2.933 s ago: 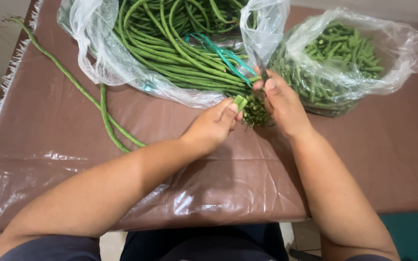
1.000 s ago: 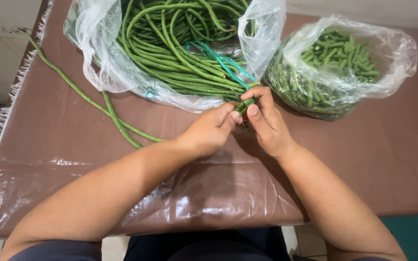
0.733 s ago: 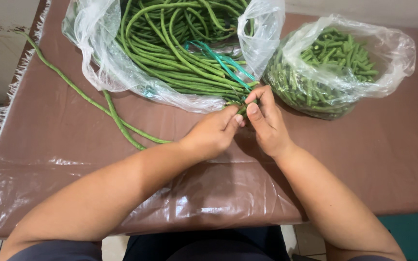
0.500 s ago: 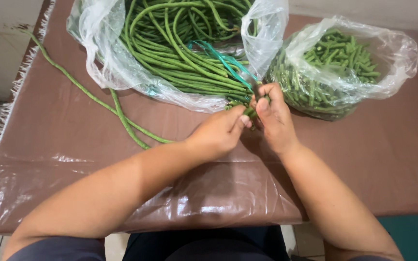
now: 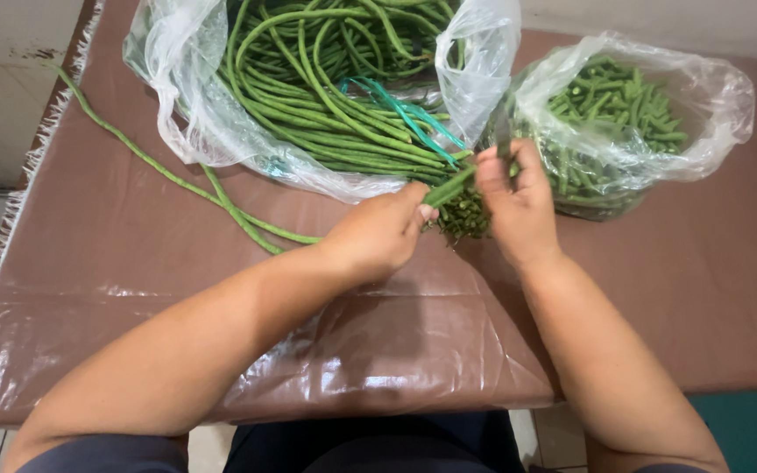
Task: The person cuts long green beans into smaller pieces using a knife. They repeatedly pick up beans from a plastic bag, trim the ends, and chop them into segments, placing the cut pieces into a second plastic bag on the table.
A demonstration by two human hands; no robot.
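Left hand (image 5: 378,235) grip: pinching yardlong bean (image 5: 449,186) | right hand (image 5: 514,206) grip: same bean, for snapping | over cut-bean pile (image 5: 464,217) on desk (image 5: 133,263), between open bags (image 5: 186,96) for reach

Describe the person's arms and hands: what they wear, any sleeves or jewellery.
Both forearms are bare, with no sleeves in view. The left hand and right hand wear no gloves; no rings, watch or bracelets show. Nails are short.

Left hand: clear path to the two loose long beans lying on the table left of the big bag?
Probably yes. The loose long beans lie on bare brown table cover beside the left hand, nothing between; that hand now pinches a bean.
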